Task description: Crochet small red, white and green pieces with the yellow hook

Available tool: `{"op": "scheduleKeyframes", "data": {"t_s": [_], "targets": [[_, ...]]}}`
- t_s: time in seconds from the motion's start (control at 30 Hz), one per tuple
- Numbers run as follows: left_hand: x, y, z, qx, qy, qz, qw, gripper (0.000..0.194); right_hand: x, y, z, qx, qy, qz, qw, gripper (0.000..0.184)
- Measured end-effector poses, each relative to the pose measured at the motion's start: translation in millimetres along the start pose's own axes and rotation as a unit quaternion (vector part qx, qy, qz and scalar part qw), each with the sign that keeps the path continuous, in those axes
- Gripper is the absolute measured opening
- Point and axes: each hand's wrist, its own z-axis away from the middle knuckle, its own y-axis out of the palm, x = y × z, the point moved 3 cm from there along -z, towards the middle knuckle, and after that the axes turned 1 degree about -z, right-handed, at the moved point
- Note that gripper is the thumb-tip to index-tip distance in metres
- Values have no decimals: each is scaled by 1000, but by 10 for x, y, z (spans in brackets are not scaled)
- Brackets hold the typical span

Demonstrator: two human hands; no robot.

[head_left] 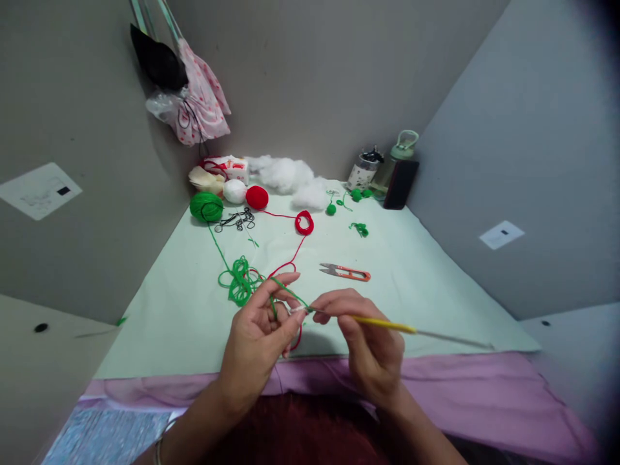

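Observation:
My left hand [264, 329] pinches a small white crochet piece [296, 310] between thumb and fingers, above the front of the table. Green yarn [290, 290] runs over its raised index finger to the work. In my right hand [368, 336] is a crochet hook [382, 323] with a yellow handle, its tip meeting the piece at the left fingertips. The hook's metal rear end points right. Red yarn [298, 339] hangs below the left fingers. Just beyond that hand lies a loose tangle of green yarn [239, 281]. The fine stitches are too small to make out.
Orange thread snips [345, 272] lie beyond my right hand. A green ball [206, 206], white ball [235, 191] and red ball [257, 197] of yarn sit back left. White stuffing [283, 174] lines the back; a bottle [398, 158] and dark phone [401, 185] stand back right.

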Motion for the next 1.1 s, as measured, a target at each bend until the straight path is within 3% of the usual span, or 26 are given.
{"op": "scheduleKeyframes", "data": {"t_s": [0.13,0.27,0.33,0.43,0.5,0.6,0.67,0.73,0.83,0.93,1.03,1.1], "targets": [[15,-21,27,-43,64,-61,995,32,86,12,-15,45,-73,111,990,23],[50,-16,63,-63,96,-65,991,30,101,49,0,37,-124,188,973,24],[71,1,58,-39,52,-7,998,42,89,84,41,31,-163,270,948,25],[87,35,22,42,-74,111,990,63,70,120,101,21,-212,329,920,32],[68,30,-11,79,-135,166,974,65,50,96,97,-2,-179,267,947,30],[11,-21,-63,61,-136,196,969,56,-7,28,29,-58,-46,81,994,23],[-13,-26,-71,48,-116,186,974,52,-34,13,-26,-89,15,-29,996,21],[-13,5,-56,54,-100,169,979,50,-36,35,-73,-91,31,-71,993,19],[23,52,-30,51,-73,150,985,48,-18,106,-84,-53,17,-11,998,20],[66,60,-33,40,-55,149,986,50,18,139,-8,-42,-44,112,992,30],[83,58,-62,64,-95,187,976,49,42,119,56,-34,-101,193,975,39],[76,50,-84,74,-140,216,963,46,13,62,36,-54,-61,137,987,34]]}}
